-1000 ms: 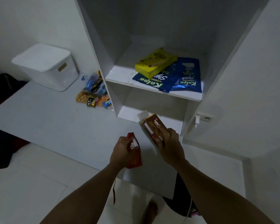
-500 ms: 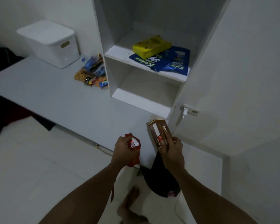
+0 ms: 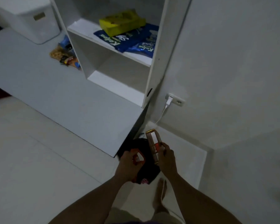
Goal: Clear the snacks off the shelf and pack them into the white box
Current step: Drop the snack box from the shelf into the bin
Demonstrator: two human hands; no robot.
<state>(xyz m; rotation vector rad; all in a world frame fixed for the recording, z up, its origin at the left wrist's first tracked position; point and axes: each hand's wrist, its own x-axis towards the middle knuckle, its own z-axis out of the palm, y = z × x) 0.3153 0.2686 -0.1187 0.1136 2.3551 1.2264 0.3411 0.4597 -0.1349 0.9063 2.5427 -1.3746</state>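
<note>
My left hand (image 3: 128,165) grips a red snack packet (image 3: 138,157) low in the view, off the desk's near corner. Beside it my right hand (image 3: 166,159) holds a brown snack box (image 3: 153,143) upright by its lower end. On the shelf (image 3: 81,28) above lie a yellow box (image 3: 121,21) and two blue Kalpa packets (image 3: 128,39). The white box (image 3: 27,16) with its lid on stands at the far left of the desk. A heap of small snacks (image 3: 65,55) lies on the desk between that box and the shelf unit.
The white desk (image 3: 58,94) runs from left to the shelf unit, whose lower compartment (image 3: 120,73) holds nothing. A white charger and cable (image 3: 168,102) hang from a wall socket on the right. A black bag (image 3: 145,173) sits on the floor under my hands, my foot (image 3: 160,198) nearby.
Both hands, still holding the packet and the brown box, have drawn back from the shelf and down past the desk's edge. The view has shifted so the shelf and white box sit higher and further left.
</note>
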